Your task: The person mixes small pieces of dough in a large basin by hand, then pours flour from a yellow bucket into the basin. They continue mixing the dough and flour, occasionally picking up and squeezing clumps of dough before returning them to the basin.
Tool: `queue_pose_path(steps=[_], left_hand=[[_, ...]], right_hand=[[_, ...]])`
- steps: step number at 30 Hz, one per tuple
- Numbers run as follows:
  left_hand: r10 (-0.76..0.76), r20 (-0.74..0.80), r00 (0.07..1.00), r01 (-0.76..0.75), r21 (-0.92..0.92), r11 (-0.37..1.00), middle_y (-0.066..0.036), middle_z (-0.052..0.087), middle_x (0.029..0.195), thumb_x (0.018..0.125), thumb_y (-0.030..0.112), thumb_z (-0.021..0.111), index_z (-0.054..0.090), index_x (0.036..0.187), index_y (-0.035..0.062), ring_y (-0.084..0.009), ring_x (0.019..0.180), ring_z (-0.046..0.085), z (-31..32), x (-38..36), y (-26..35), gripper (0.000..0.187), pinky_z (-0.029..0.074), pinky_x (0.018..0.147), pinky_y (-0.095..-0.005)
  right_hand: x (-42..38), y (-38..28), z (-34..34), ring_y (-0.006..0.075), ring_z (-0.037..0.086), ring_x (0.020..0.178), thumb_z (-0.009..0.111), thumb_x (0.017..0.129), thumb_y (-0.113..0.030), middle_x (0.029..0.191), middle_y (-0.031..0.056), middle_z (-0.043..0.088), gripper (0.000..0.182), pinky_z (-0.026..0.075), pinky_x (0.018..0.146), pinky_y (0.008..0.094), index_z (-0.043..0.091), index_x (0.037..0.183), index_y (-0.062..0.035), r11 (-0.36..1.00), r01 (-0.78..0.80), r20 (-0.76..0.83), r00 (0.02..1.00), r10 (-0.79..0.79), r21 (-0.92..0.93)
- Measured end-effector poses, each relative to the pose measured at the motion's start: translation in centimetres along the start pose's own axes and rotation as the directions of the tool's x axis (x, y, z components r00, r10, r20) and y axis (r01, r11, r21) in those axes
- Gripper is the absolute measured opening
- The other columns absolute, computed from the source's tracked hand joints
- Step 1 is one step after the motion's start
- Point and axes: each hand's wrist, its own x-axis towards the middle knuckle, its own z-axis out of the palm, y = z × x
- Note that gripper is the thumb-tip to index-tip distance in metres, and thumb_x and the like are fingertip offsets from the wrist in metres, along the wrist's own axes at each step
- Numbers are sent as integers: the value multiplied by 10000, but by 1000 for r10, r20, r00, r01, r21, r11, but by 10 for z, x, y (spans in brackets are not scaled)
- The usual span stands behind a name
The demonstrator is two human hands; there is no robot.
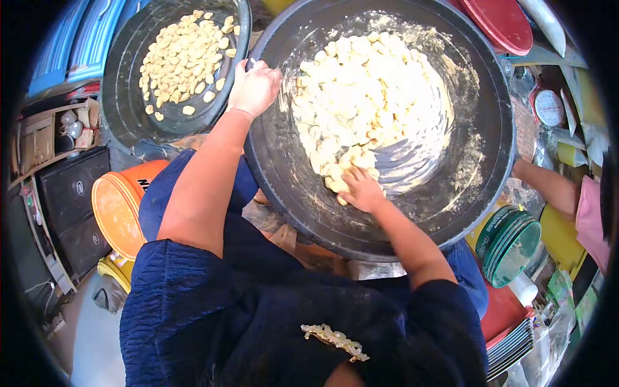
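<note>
A large black basin [474, 187] in front of me holds a heap of pale, floury, flattened pieces [361, 90] that look like dough or slices. My left hand [255, 89] grips the basin's left rim, its fingers curled and dusted with white powder. Down inside the basin, my right hand [363, 189] lies palm down with fingers spread against the near edge of the heap. Whatever is under that palm is hidden. Smeared white residue coats the basin floor right of the heap.
At upper left, a second dark basin [119, 97] holds similar pieces. An orange bucket [119, 216] stands left, a green-lidded bucket [509, 245] right. Another person's arm [548, 184] reaches to the big basin's right side. A red basin [500, 26] sits at upper right.
</note>
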Motion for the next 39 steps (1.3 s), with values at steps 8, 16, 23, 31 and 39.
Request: queue_pose_path(steps=[8, 16, 23, 31, 39], left_hand=[[-13, 24, 1000, 13, -1, 1000, 14, 647, 827, 853, 236, 533, 631, 872, 147, -151, 945, 545, -2, -1, 2, 133, 289, 957, -480], [28, -44, 999, -28, 6, 1000, -20, 635, 836, 786, 183, 543, 612, 812, 136, -173, 957, 543, 5, 0, 2, 87, 289, 940, -532], [16, 287, 958, -14, -11, 1000, -100, 625, 899, 830, 250, 466, 630, 869, 99, -228, 950, 569, 60, 7, 61, 227, 368, 872, -416], [-553, 377, 743, 645, -624, 442, -209, 500, 1105, 845, 338, 533, 546, 1085, -3, -360, 956, 541, 163, -56, 127, 418, 443, 859, -402], [377, 851, 366, 873, -175, -455, -100, 640, 971, 851, 394, 583, 580, 1095, 37, -177, 817, 634, 108, -66, 138, 433, 544, 680, -378]], right_hand=[[-33, 159, -46, 236, 624, 897, 590, 793, -497, 1031, 147, 637, 472, 496, 751, 334, 665, 976, -68, 564, -687, 150, 685, 712, 458], [47, -18, -15, 272, 325, 1274, 465, 872, -521, 1411, 118, 335, 710, 300, 1014, 449, 305, 1382, -54, -10, -417, 393, 848, 355, 909], [-3, 82, -78, 196, 594, 872, 528, 843, -509, 1078, 139, 600, 566, 470, 777, 331, 552, 1118, -15, 324, -334, 177, 885, 430, 885], [75, 24, 38, 296, 503, 1126, 398, 827, -670, 1252, 145, 511, 799, 411, 918, 489, 407, 1298, -25, -359, -324, 425, 869, 252, 875], [42, 20, -22, 222, 551, 1036, 541, 817, -571, 1242, 89, 519, 700, 466, 873, 360, 441, 1290, -64, -207, -264, 261, 964, -45, 942]])
